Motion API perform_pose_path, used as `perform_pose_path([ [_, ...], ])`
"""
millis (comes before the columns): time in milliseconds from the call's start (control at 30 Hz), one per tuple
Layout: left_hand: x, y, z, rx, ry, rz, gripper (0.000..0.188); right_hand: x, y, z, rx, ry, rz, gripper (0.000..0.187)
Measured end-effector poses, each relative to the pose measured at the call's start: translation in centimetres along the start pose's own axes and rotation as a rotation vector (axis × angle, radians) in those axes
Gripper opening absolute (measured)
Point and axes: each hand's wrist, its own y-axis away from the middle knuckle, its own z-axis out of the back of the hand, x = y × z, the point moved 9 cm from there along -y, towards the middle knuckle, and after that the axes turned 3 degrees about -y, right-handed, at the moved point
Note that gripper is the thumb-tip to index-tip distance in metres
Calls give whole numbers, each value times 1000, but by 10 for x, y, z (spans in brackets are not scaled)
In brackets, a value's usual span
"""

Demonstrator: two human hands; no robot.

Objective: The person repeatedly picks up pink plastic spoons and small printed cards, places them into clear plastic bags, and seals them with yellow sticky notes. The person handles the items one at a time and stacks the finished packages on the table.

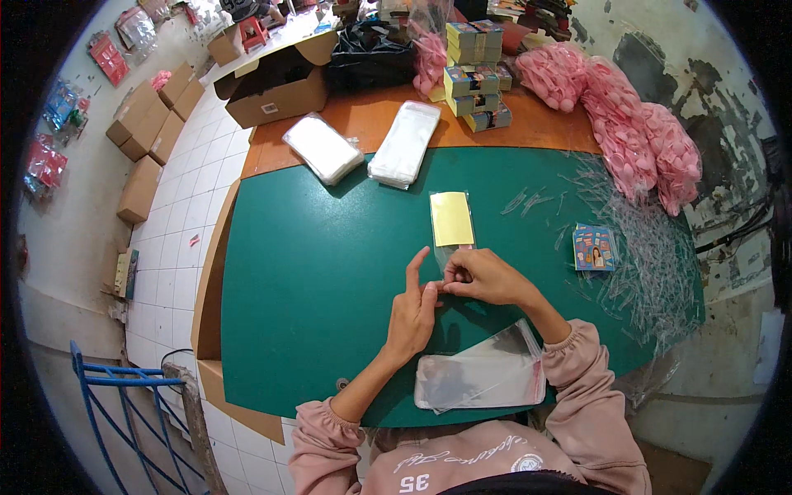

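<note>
A clear plastic sleeve (440,257) with a yellow card (451,219) inside lies on the green table mat, its lower end running under my right hand. My right hand (487,276) is closed in a pinch beside that end; whatever sits in its fingertips is too small to make out. Close by on the left, my left hand (412,318) has its index finger stretched up and its thumb reaching to the right fingertips. Its other fingers are partly hidden. Nearer to me, a stack of empty clear sleeves (478,371) lies fanned out at the table's front edge.
Thin clear strips (635,272) litter the mat's right side, around a small blue printed booklet (594,247). At the back are two stacks of sleeves (404,144), bundled cards (474,78), pink bagged goods (615,115) and an open carton (276,95).
</note>
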Motion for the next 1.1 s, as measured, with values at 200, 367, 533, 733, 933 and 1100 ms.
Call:
perform_pose_path([
  [200, 34, -13, 2, 36, 196, 240, 46, 24, 12, -13, 4, 144, 164, 17],
  [367, 35, -13, -4, 134, 446, 232, 52, 34, 21, -10, -3, 297, 181, 21],
  [533, 30, -8, -9, 172, 486, 224, 56, 38, 29, -10, -73, 372, 213, 21],
  [733, 43, -8, -9, 151, 394, 190, 61, 43, 33, -19, -152, 438, 274, 22],
  [933, 40, -8, -7, 157, 323, 203, 63, 42, 34, -33, -130, 494, 349, 17],
  [1100, 40, -10, -10, 179, 313, 201, 63, 34, 38, -8, 53, 141, 262, 14],
])
